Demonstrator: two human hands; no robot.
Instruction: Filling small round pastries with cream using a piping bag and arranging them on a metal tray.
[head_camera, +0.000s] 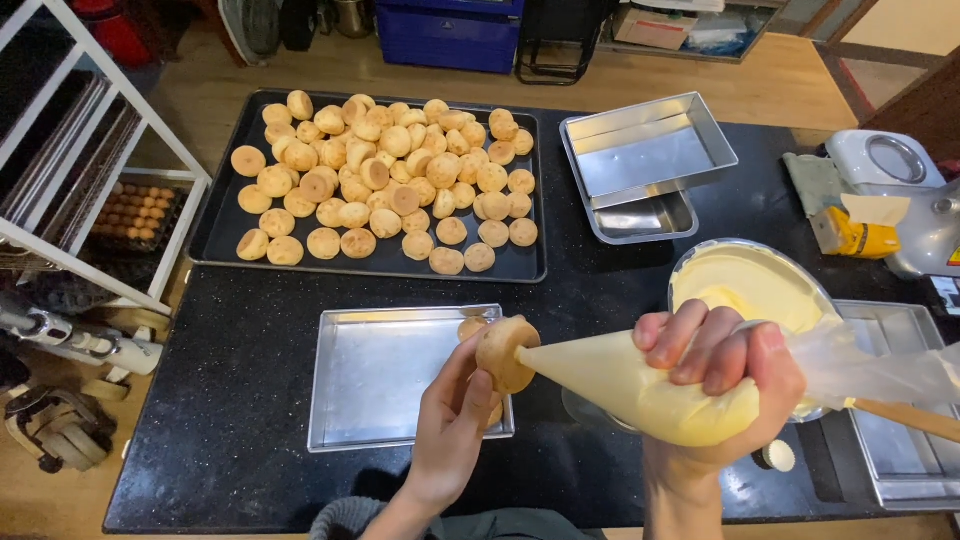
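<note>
Head view: dark tray (225, 235) holds puffs (385, 180); bowl (700, 262) holds cream (750, 285)

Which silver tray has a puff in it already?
The silver tray nearest the person, by the left hand, has one puff. The other trays hold none.

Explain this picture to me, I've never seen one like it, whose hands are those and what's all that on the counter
One camera, worn on a person's head, looks down at their own bare hands. The left hand holds a small round puff. The right hand grips a clear piping bag of pale yellow cream, its tip against the puff. On the black counter lie a dark tray of many more puffs, an empty metal pan, stacked pans and a bowl of cream.
</note>
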